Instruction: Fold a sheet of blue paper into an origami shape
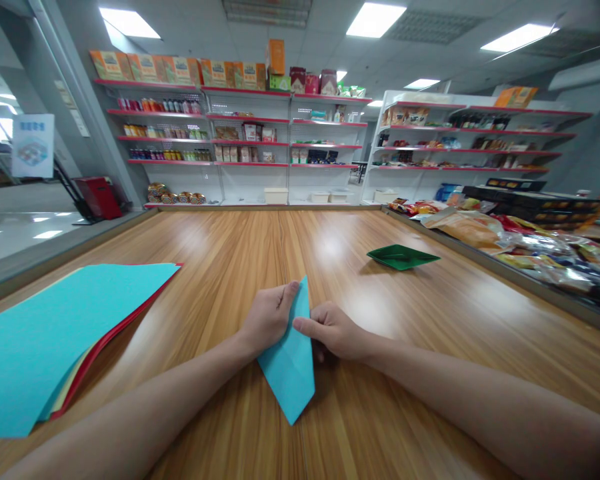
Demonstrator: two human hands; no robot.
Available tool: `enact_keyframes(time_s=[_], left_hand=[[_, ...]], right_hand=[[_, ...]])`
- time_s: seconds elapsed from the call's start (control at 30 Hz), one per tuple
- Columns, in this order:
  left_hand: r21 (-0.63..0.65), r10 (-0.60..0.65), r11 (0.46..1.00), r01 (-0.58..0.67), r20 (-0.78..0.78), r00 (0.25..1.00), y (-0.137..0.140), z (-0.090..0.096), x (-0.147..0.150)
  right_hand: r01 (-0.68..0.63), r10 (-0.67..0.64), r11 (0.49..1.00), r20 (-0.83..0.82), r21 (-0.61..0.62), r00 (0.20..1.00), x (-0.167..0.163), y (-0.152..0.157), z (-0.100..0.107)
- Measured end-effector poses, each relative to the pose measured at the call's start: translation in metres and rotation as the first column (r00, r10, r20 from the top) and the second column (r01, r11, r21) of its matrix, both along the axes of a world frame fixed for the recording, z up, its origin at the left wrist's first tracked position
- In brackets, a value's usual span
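Note:
Both of my hands grip a folded piece of light blue paper (pixel 293 373), pointed at its far and near ends, above the wooden table. My left hand (pixel 270 313) is closed on its left edge, the thumb pressed near the upper tip. From the right, my right hand (pixel 333 330) pinches the paper with the thumb on top; its other fingers are partly hidden beneath. Farther off to the right rests a green folded paper boat (pixel 403 257). At the left lies a stack of coloured paper sheets (pixel 80 327), light blue on top with yellow and red edges showing below.
The wooden table (pixel 220 267) has a raised rim. Beyond its right rim are piled packaged snacks (pixel 480 230) and black boxes (pixel 540 203). Shelves (pixel 250 120) of goods stand behind the table, and a sign board (pixel 33 147) stands at the far left.

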State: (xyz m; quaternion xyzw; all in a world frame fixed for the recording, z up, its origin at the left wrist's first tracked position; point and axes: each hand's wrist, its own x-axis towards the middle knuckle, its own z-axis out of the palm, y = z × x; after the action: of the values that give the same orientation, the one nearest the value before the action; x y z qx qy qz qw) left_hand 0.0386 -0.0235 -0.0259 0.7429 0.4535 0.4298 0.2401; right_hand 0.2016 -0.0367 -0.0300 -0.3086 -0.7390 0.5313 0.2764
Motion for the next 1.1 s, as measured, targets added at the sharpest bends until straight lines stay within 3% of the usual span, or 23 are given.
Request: enact_keyframes(time_s=[0.07,0.3,0.53,0.73,1.1], left_hand=[[0.010,0.043,0.999,-0.043,0.020,0.999,0.001,0.000,0.000],[-0.025,-0.007,1.000,0.008,0.051,0.999,-0.003,0.002,0.001],[0.013,0.076,0.997,-0.078,0.075,0.994,-0.001,0.004,0.000],[0.013,0.067,0.998,-0.069,0.085,0.994,-0.002,0.004,0.001],[0.007,0.077,0.997,-0.079,0.118,0.990,-0.004,0.005,0.003]], right_hand=[[-0.038,0.037,0.999,0.047,0.007,0.998,0.000,-0.003,0.001],[-0.099,0.100,0.995,0.037,-0.024,0.994,0.004,-0.007,0.001],[-0.212,0.213,0.977,0.109,-0.025,0.971,0.003,-0.011,0.006],[-0.236,0.235,0.972,0.113,-0.003,0.965,0.003,-0.015,0.007],[-0.278,0.252,0.958,0.263,0.067,0.931,-0.003,-0.020,0.013]])
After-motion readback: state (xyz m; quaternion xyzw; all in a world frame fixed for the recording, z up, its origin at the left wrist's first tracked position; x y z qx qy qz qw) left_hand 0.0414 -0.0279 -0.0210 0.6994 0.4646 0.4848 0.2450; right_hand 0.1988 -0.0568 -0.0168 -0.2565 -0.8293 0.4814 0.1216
